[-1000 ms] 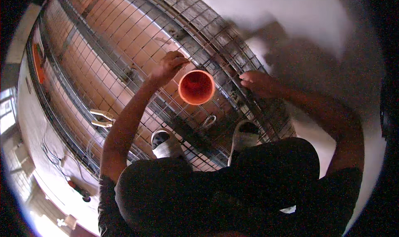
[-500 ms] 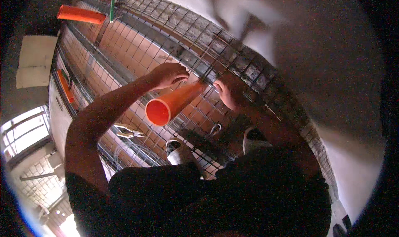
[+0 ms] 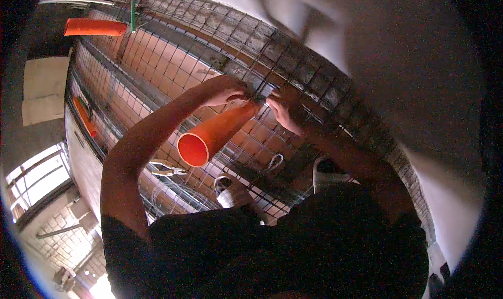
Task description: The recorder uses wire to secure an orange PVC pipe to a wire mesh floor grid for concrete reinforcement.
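Observation:
An orange plastic pipe (image 3: 220,130) rises from the steel mesh (image 3: 173,60), its round open end toward me. Just beyond the pipe's far end, my left hand (image 3: 229,91) reaches to the mesh rods with its fingers curled. My right hand (image 3: 283,112) is close by on the other side, fingers bent and pinched against the mesh. Whatever lies between the fingers of either hand is too small and dark to make out. The pipe's lower end is partly hidden among the rods.
Pliers with pale handles (image 3: 166,168) lie on the mesh by my left shoe (image 3: 230,194). A loop of wire (image 3: 274,162) sits between my feet. Farther off are another orange pipe (image 3: 95,27) and a green tube (image 3: 133,11). A pale wall (image 3: 414,89) rises at the right.
My left hand has moved right and closer to the rods at the pipe's far end. My right hand has shifted slightly left, bringing the two hands nearer each other.

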Available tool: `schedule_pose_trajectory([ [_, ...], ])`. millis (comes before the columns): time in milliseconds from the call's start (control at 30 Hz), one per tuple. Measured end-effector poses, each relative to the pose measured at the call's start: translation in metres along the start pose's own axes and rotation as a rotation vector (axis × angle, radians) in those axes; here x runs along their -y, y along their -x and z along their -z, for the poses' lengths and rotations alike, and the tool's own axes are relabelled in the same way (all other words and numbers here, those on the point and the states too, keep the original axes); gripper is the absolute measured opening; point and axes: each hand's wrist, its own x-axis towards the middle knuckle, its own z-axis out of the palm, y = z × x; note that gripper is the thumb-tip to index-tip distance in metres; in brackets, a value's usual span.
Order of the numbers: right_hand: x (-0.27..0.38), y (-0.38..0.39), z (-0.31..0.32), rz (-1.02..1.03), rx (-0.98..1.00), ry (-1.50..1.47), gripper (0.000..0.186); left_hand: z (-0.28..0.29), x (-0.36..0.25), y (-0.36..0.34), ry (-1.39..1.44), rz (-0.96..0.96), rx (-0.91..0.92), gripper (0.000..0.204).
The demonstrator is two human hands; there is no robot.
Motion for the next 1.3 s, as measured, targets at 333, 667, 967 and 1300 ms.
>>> schedule_pose_trajectory([
  [333, -0.003, 0.007, -0.011, -0.022, -0.13, -0.1, 0.008, 0.019, -0.002, -0.014, 0.361, 0.258, 0.058, 0.021],
  [667, -0.015, 0.023, -0.042, -0.124, -0.109, -0.129, 0.015, -0.016, 0.019, -0.015, 0.114, 0.094, -0.064, 0.026],
  [967, -0.011, 0.019, -0.013, -0.133, -0.103, -0.167, 0.019, -0.008, -0.008, -0.02, 0.015, 0.332, 0.07, 0.03],
  [1300, -0.011, 0.02, -0.007, -0.037, -0.179, -0.049, 0.016, -0.027, 0.003, -0.023, -0.056, 0.372, 0.03, 0.019],
])
